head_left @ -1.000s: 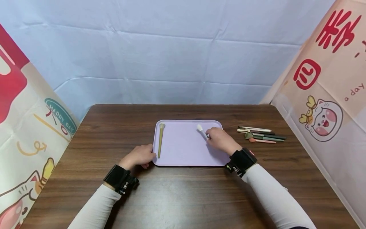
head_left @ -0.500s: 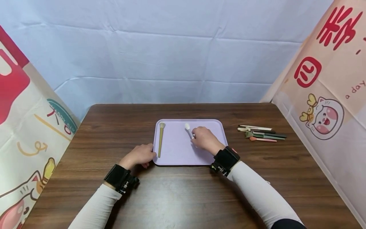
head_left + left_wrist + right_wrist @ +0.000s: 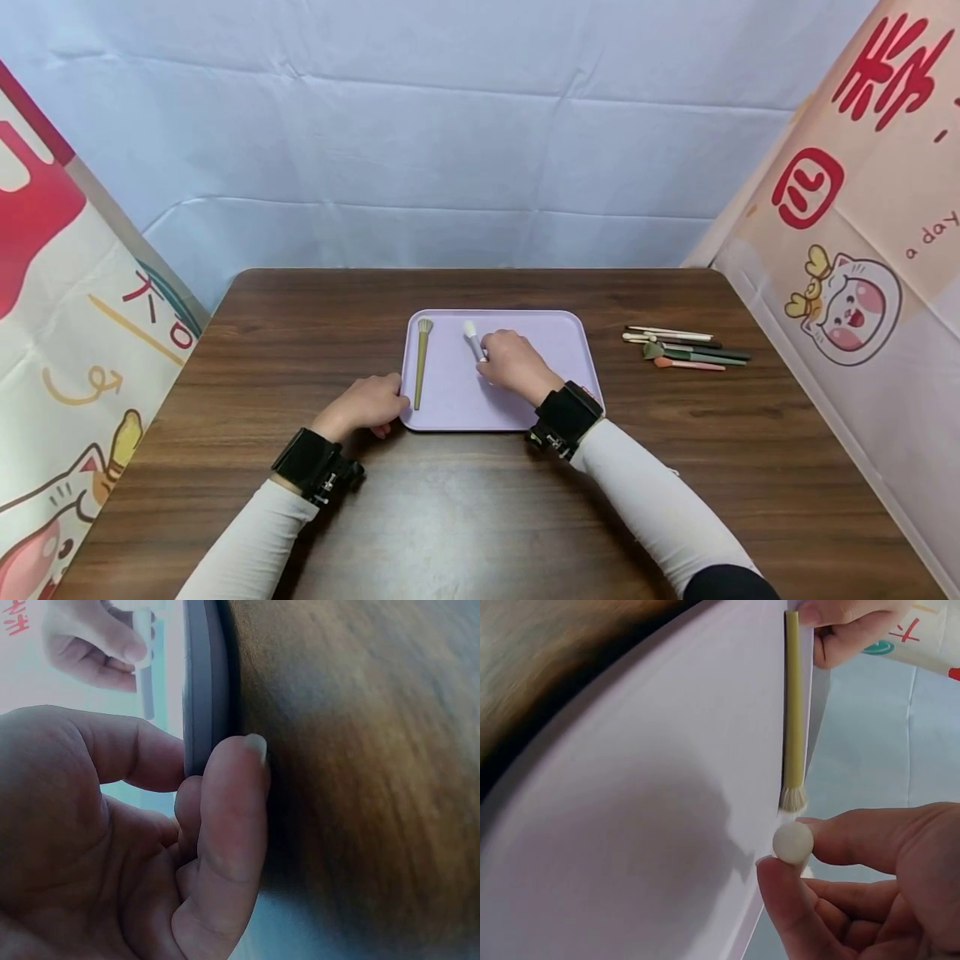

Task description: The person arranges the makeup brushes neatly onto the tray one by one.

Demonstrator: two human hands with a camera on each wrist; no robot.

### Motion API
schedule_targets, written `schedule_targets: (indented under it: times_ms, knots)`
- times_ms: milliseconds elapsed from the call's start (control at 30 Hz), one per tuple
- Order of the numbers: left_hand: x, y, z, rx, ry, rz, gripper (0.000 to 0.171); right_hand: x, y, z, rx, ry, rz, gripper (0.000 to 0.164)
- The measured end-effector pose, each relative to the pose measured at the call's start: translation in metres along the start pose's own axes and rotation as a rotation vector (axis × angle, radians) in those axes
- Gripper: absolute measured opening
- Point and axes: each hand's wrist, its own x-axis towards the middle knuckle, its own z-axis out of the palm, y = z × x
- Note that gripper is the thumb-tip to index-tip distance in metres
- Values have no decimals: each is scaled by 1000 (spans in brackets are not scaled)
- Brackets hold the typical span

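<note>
On the wooden table lies a lilac tray [image 3: 448, 392]. My left hand [image 3: 367, 403] holds its near left corner; in the left wrist view fingers [image 3: 142, 757] meet the tray's rim [image 3: 204, 682]. A brush with an olive handle [image 3: 421, 367] lies along the tray's left side, bristles pointing away. Over the middle of the tray, my right hand [image 3: 517, 364] pinches a second makeup brush [image 3: 471, 332] with a white head and pale handle, head tilted up and left. The right wrist view shows the handle's round white end [image 3: 793, 842] between thumb and finger.
To the right of the tray, several makeup brushes [image 3: 693, 358] lie in a loose bunch on the table [image 3: 480, 517]. A pale cloth [image 3: 450, 167] hangs behind the table, and printed cloths stand at both sides.
My right hand has carried the white-headed brush leftward across the tray, toward the olive brush. My left hand has stayed at the tray's corner.
</note>
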Motion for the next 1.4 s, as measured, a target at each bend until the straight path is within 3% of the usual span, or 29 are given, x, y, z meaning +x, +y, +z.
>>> schedule_targets:
  times_ms: [1400]
  knots:
    - [2, -2, 3, -12, 12, 5, 19, 14, -42, 32, -16, 61, 13, 18]
